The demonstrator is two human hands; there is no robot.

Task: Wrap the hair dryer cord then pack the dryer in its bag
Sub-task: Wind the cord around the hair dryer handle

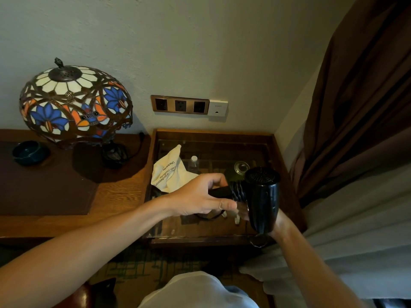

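A black hair dryer hangs in the air over the glass-topped side table, barrel pointing down toward me. Its handle points left, with the black cord coiled in tight turns around it near the barrel. My left hand grips the handle just left of the coils. My right hand is mostly hidden behind the barrel; it appears to hold the dryer or cord from below. A loop of cord hangs under my left hand. The cream cloth bag with printed text lies crumpled on the table's left part.
A stained-glass lamp and a dark bowl stand on the wooden desk at left. Wall sockets sit above the table. A small bottle and a round object show at the glass. Brown curtain hangs at right.
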